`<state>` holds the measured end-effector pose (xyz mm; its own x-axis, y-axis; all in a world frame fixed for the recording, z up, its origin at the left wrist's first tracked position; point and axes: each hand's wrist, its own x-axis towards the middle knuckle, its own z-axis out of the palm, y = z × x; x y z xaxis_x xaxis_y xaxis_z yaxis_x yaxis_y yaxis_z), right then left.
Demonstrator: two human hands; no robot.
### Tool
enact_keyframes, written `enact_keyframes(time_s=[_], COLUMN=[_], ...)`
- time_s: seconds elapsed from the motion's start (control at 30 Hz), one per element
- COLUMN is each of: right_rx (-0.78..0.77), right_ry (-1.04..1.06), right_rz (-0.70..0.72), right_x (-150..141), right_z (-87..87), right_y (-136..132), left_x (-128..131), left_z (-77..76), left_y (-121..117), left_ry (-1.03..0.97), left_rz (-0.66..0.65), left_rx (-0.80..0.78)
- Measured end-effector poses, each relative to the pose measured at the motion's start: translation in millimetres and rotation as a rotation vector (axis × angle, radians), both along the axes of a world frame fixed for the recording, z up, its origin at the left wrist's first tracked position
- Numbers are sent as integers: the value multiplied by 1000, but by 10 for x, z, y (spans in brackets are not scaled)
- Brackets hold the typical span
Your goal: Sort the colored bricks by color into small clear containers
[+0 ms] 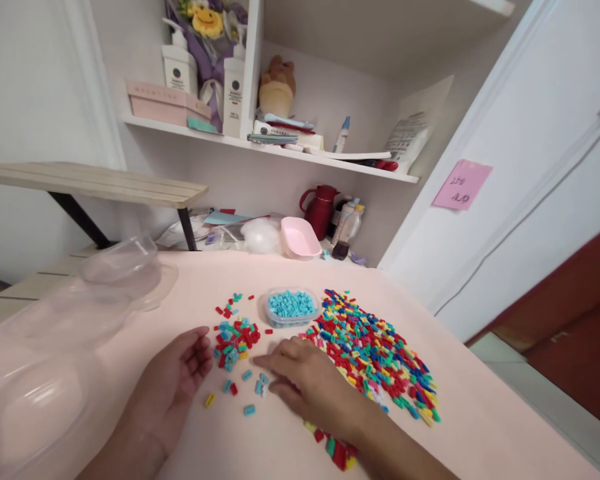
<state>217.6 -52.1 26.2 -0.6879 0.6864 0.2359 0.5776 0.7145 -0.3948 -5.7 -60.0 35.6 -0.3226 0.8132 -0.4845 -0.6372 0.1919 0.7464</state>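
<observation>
My left hand (pixel 173 380) lies on the pink table (pixel 480 427) with its palm turned up and fingers loosely spread, holding nothing, just left of a small heap of red, teal and blue beads (pixel 235 337). My right hand (pixel 305 380) rests palm down, fingers stretched toward a few loose blue beads (pixel 257 385). To its right spreads a large pile of mixed coloured beads (pixel 375 353). A small clear tub (pixel 290 307) filled with light blue beads stands behind both hands. More beads show under my right forearm.
Clear plastic containers (pixel 80 313) sit at the table's left. Behind are a pink bowl (pixel 300 238), a dark red kettle (pixel 321 210), bottles, a wooden board and cluttered shelves. A white door with a pink note (pixel 461 185) stands at the right.
</observation>
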Motion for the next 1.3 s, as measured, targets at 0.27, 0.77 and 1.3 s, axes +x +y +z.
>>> enact_keyframes(time_s=[0.27, 0.77, 1.3], right_rx=[-23, -121, -107], right_ry=[63, 484, 640], right_rz=[-41, -352, -331], right_x=[-10, 188, 266], right_z=[-42, 140, 288], right_y=[26, 189, 86], left_x=[5, 10, -10], left_z=[-7, -11, -29], left_y=[4, 17, 19], left_ry=[3, 14, -8], left_rz=[1, -25, 0], left_rx=[-12, 3, 11])
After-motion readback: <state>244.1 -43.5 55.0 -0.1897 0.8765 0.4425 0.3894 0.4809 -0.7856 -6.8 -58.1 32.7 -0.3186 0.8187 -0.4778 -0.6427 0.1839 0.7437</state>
